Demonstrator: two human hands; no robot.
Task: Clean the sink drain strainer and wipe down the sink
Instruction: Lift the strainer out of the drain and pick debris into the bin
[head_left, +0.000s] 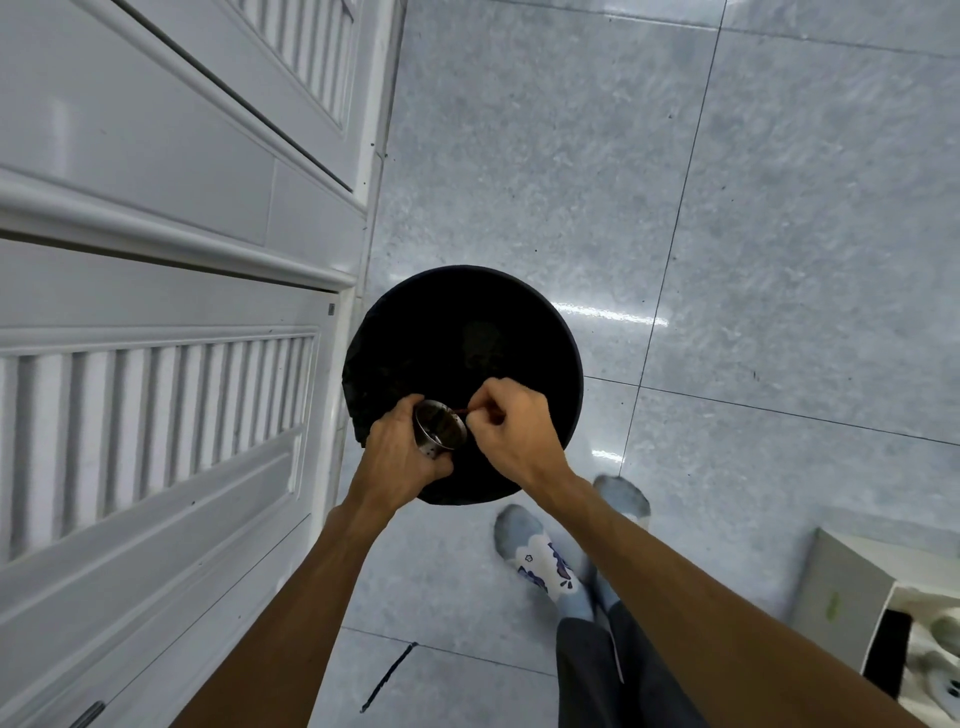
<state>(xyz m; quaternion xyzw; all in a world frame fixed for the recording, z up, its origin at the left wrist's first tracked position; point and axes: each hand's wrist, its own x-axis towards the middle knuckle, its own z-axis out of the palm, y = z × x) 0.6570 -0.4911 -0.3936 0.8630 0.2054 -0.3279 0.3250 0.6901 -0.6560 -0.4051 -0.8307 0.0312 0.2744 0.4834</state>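
Tiled floor (779, 208), black bin (457, 322): left hand (397, 452) grips strainer (439, 428), right hand (511, 423) pinches debris (460, 411); I'd pull slowly over the bin.

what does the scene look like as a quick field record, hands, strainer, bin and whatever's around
place: grey tiled floor, beside white cabinet doors
left hand: grips the metal strainer, tilted, over the bin
right hand: pinches a thin reddish piece at the strainer's rim
bin: round, black, open, directly under both hands
strainer contents: dark inside, cannot tell what
sink: not in view
also there: socked feet, a box at lower right
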